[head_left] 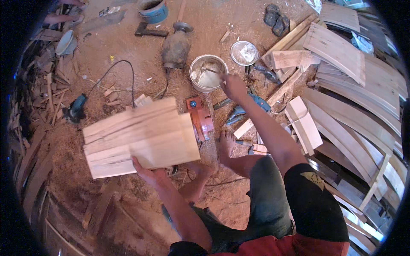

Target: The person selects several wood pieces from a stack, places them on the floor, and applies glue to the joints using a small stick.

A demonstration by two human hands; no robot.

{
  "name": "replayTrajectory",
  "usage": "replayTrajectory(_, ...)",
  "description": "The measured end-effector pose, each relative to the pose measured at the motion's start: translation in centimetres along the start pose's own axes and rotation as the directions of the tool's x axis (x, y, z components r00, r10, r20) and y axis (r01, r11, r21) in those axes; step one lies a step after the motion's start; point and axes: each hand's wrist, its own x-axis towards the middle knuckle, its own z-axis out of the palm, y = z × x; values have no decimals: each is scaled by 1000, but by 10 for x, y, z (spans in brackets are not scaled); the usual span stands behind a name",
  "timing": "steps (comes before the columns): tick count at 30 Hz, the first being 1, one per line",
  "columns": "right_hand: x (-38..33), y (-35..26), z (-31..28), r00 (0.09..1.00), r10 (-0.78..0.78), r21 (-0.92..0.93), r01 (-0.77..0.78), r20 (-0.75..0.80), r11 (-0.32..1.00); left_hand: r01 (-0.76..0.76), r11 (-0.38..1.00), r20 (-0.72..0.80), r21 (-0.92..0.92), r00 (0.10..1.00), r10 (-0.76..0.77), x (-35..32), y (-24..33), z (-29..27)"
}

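Observation:
My left hand [151, 174] grips the near edge of a pale wooden panel [145, 138], thumb on top and the other fingers hidden beneath. The panel is made of joined boards, has dark cracks in its grain and a stepped edge, and is held tilted above the floor. Out ahead, my right hand [234, 88] is closed on a thin stick [212, 70] that reaches into a white bucket [208, 89]. Pale paste [209, 80] lies inside the bucket. Beside it is a round lid [244, 53] smeared with white.
A red power tool [200, 120] sits right of the panel, a blue drill [250, 107] beyond it. A grinder [76, 106] trails a cord at left. Stacked boards [354, 123] fill the right side, wood scraps [53, 94] the left. Another person's hand [79, 18] shows at far left.

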Motion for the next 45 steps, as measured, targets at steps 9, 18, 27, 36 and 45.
replayTrajectory(9,82,38,105,957,-141,-522,257,252,813,-56,952,321,-300,934,156,133,-113,-6)
replayTrajectory(18,93,16,71,887,-264,-574,449,379,684,6,894,362,-448,916,176,158,-125,12)
replayTrajectory(27,95,19,118,847,-404,-718,517,347,467,-66,882,376,-467,888,265,141,-137,19)
replayTrajectory(36,72,26,26,911,-194,-511,368,363,777,-35,904,352,-427,914,201,135,-152,32)
replayTrajectory(45,57,60,-44,906,-342,191,300,248,935,27,881,411,-473,891,194,134,-180,60)
